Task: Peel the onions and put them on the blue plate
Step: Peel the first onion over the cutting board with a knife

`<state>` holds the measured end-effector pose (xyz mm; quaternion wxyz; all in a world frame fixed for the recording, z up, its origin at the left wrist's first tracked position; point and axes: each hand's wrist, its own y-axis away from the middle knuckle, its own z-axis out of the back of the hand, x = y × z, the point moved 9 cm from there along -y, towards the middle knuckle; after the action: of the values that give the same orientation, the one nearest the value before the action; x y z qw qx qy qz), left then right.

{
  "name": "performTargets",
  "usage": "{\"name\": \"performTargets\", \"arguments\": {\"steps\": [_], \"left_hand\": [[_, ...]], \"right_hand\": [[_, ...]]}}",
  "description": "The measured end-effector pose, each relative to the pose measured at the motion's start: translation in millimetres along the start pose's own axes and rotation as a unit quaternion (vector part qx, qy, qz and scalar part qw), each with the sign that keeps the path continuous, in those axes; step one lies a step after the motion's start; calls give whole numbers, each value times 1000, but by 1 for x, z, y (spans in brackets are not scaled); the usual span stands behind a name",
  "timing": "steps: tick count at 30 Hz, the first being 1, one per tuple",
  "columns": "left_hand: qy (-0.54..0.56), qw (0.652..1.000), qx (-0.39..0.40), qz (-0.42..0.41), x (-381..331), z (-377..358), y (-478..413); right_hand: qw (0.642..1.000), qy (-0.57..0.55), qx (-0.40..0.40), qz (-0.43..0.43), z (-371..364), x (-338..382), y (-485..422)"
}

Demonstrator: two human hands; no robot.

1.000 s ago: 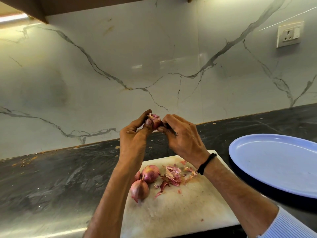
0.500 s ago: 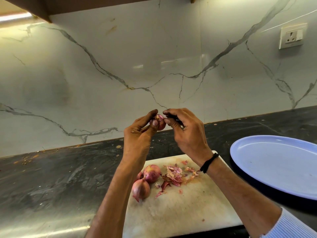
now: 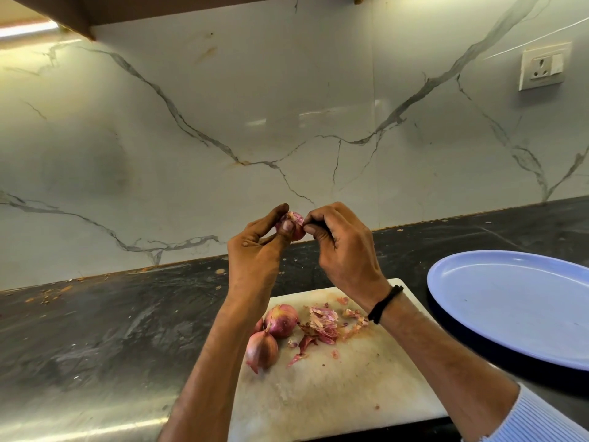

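Left hand [image 3: 255, 260] grips the small onion [image 3: 294, 223] up high; right hand [image 3: 344, 253], fingers curled, pinches its skin above the cutting board [image 3: 334, 393].

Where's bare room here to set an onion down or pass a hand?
Free: the blue plate; the near half of the cutting board, in front of the peels; the dark counter left of it. Crowded: the board's far part, with loose onions and peels below the left hand and right hand at the held onion.
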<state>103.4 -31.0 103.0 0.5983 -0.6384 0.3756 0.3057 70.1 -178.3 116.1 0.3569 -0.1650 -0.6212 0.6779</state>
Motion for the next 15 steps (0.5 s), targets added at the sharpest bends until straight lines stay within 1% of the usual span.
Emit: {"name": "performTargets", "arguments": {"steps": [4,8,10,15], "left_hand": [[-3,999,-32,7,3,8,-1],[36,997,-67,35,10,18,-6],[46,996,-70,38,12,18,-7],[42,997,-48,34,13,14,-6]], "right_hand": [[1000,-4,19,9,-4,4,1],[1000,0,19,12,-3,5,0],[1000,1,19,3,-2,3,1],[999,-1,37,-24,-2,0,0]]}}
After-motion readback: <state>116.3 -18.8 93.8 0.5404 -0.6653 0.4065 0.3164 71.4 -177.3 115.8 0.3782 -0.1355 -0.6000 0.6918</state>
